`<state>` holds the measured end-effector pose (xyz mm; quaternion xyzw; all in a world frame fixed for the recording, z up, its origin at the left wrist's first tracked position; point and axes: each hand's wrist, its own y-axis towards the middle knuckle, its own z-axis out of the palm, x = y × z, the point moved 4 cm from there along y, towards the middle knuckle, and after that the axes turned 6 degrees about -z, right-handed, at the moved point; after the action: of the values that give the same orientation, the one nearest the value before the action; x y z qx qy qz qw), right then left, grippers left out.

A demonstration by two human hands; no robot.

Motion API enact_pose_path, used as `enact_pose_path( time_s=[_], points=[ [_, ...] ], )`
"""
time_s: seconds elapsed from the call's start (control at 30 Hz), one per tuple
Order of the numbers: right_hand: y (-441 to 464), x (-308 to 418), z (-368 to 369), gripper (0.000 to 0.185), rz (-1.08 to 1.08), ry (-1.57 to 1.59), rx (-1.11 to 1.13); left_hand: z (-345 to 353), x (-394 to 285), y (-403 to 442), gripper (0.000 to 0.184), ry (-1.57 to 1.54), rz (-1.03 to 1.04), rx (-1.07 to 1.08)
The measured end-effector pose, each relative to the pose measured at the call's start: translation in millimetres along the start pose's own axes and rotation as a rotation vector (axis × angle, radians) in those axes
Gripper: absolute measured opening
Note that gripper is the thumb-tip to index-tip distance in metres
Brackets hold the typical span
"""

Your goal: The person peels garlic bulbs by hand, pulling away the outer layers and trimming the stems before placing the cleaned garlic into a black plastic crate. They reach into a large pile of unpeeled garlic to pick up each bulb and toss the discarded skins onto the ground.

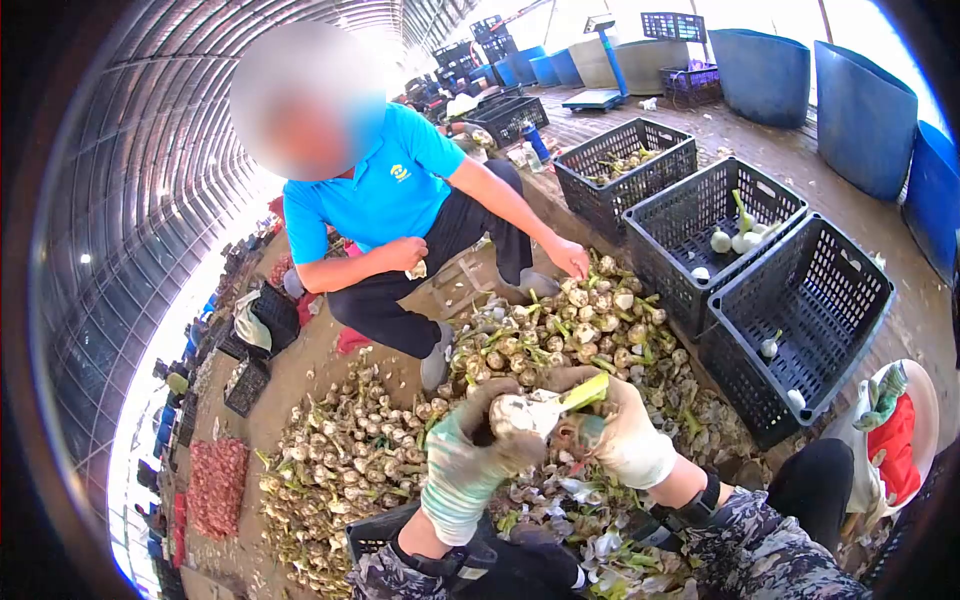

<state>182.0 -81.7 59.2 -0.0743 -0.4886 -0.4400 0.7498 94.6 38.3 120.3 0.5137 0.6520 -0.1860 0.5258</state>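
A whitish garlic bulb (522, 416) with a short green stem (585, 392) is held up between my gloved hands. My left hand (470, 460), in a dirty white glove with a green-striped cuff, curls its fingers round the bulb's left side. On the stem side, my right hand (625, 435) is closed, its glove soiled at the fingers; whether it also holds a small tool is hidden. Beneath both hands, a large heap of untrimmed garlic (590, 320) spreads over the floor, and loose peeled skins (580, 500) lie near my legs.
A person in a blue shirt (400, 200) crouches opposite, one hand reaching into the heap. On the right stand black crates (800, 330), some with a few cleaned bulbs. A white bucket (925, 420) with red cloth sits beside my knee. Blue barrels (760, 75) line the far wall.
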Motion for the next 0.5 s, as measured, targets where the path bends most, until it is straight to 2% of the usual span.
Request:
enact_pose_path(
  time_s=[0.03,0.07,0.1,0.17,0.2,0.23,0.3,0.37,0.4,0.43,0.5],
  points=[
    [0,2,-4,0.042,-0.136,-0.183,0.030,7,10,-4,0.051,-0.423,-0.327,0.108],
    [3,5,-10,0.038,-0.197,-0.401,0.024,10,30,-7,0.042,-0.639,-0.471,0.151],
    [6,4,-15,0.038,-0.118,-0.388,0.059,14,37,-13,0.047,-0.730,-0.655,0.200],
    [0,-7,-22,0.033,-0.056,-0.357,0.125,23,51,-22,0.050,-0.722,-0.733,0.138],
    [-4,-8,-22,0.033,-0.058,-0.355,0.121,28,46,-24,0.050,-0.719,-0.735,0.142],
    [-11,-13,-20,0.034,0.053,-0.011,0.097,30,38,-28,0.050,-0.714,-0.697,0.111],
    [-20,-21,-18,0.034,0.179,0.334,0.068,35,37,-38,0.050,-0.716,-0.672,0.071],
    [-20,-14,-23,0.035,-0.296,-0.816,0.027,30,38,-40,0.049,-0.371,-0.289,-0.024],
    [-24,1,-14,0.036,-0.262,-0.850,0.001,31,46,-42,0.056,-0.280,-0.302,0.018],
    [-29,8,-10,0.036,-0.253,-0.848,0.005,29,16,-44,0.055,0.021,-0.270,0.009],
    [-38,20,-2,0.034,-0.289,-0.785,0.082,21,43,-50,0.051,-0.112,-0.242,0.016]
  ],
)
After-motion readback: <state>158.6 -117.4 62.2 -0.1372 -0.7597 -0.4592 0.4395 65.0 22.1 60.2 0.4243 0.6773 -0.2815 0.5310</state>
